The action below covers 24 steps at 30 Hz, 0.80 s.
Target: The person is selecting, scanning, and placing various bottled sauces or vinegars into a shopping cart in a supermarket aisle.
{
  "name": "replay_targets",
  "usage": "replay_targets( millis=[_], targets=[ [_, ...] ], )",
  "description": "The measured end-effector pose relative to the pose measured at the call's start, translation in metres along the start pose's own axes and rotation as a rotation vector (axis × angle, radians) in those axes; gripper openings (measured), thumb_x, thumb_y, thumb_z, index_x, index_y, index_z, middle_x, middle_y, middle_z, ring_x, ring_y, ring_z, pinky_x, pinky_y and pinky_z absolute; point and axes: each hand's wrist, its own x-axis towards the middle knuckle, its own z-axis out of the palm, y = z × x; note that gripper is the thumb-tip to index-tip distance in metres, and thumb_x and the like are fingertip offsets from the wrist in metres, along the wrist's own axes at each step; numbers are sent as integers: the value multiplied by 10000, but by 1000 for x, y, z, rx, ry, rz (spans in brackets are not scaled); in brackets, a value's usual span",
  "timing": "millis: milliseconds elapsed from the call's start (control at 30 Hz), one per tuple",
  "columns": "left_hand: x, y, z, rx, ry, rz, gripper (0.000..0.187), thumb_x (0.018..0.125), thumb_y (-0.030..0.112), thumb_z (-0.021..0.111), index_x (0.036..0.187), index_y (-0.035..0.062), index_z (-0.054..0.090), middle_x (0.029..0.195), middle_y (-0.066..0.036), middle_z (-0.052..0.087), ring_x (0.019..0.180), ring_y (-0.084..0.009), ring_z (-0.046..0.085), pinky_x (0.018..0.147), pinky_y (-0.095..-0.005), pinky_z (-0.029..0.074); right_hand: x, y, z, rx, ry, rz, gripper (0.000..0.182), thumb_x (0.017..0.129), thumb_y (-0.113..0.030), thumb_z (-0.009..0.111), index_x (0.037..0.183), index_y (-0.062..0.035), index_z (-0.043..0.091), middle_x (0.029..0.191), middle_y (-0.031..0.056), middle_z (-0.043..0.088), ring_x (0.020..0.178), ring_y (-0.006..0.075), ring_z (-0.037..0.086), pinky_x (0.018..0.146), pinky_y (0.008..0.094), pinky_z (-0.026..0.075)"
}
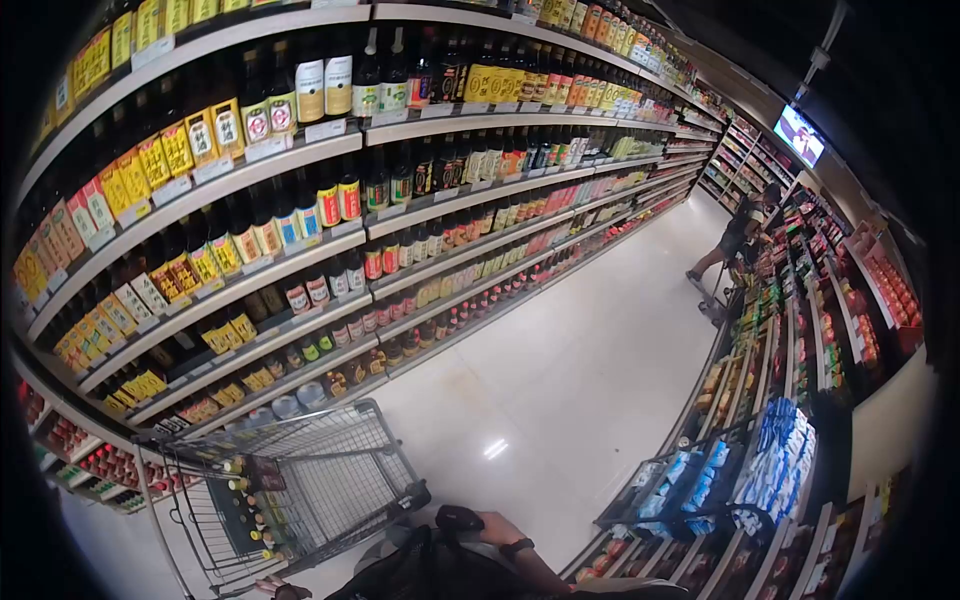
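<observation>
At the bottom edge, only the fingers of my left hand [272, 586] show, stretched out and a little apart, beside the near side of a wire shopping cart [345, 480]. A small dark round thing lies against these fingers. Several bottles with light caps [262, 520] are in the cart's left part, along with a dark package [265, 474]. My right hand [497, 528], with a dark watch [517, 546] at its wrist, is in front of my body, closed at a black rounded object [459, 518] whose kind I cannot tell. Its fingertips are hidden.
Long shelves [365, 235] of bottled sauces curve along the left. On the right are lower shelves, with blue and white packets [775, 465] in a rack. Up the pale tiled aisle [560, 400], a person [740, 230] stands by a cart [712, 305]. A lit screen [799, 136] hangs above.
</observation>
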Motion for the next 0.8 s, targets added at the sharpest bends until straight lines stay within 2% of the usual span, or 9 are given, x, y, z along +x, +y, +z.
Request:
replay_targets(
  millis=[167,200,333,400,433,467,567,667,800],
  targets=[
    [94,101,-12,549,-308,410,634,833,513,619,1244,31,621,1315,-216,573,1308,-456,432,1034,-652,312,3,9,-59,-153,-218,93,473,816,-288,647,1259,-129,600,1212,150,646,1165,330,584,968,414,456],
    [91,129,-7,414,231,420,291,881,320,570,985,110,742,1081,-116,714,1074,-360,645,917,-498,491,15,50,-54,-101,-177,14,471,814,-298,652,1250,-127,602,1201,157,648,1153,334,589,972,417,455],
    [-35,289,-146,-915,37,461,567,858,267,604,1368,42,503,1144,-201,667,1063,-322,630,924,-393,482,-13,9,-163,-43,-158,146,427,805,-300,694,1178,-99,644,1132,169,675,1095,325,621,933,431,482],
    [39,378,-84,-533,22,752,622,847,265,628,1409,58,458,1186,-246,628,1108,-291,599,953,-383,465,-4,85,-172,13,56,61,392,747,-222,736,1096,-55,678,1052,156,705,941,308,683,847,401,522],
    [-8,416,-94,-978,-195,510,574,824,242,643,1372,122,520,1266,-237,576,1185,-300,557,988,-389,452,-9,110,-184,-49,132,96,383,747,-226,744,1076,-41,680,1018,148,714,894,300,695,811,405,535],
    [-7,425,-80,-469,4,1099,512,802,227,672,1306,215,587,1377,-220,485,1285,-331,476,1073,-428,388,-16,127,-197,-50,134,101,383,747,-226,744,1076,-41,680,1018,148,714,894,300,695,811,405,535],
    [-13,457,-94,24,-13,1131,446,782,245,710,1218,304,635,1437,-149,444,1330,-342,425,1047,-523,403,-28,182,-233,468,189,546,415,710,-248,772,1048,-25,681,951,161,719,856,321,703,753,429,546],
    [-30,446,-117,-1033,-221,328,458,822,249,666,1190,-15,600,1051,-181,659,1004,-288,623,848,-368,497,-30,271,-218,1252,720,527,277,777,-146,722,1035,-51,691,819,139,663,912,262,692,627,413,567],
    [-23,440,-142,-976,-98,169,571,799,280,694,1267,10,509,1114,-211,642,1076,-293,615,921,-417,471,-38,331,-216,1607,805,789,110,881,-170,657,942,-115,584,644,27,565,546,105,539,444,261,403]
  ],
)
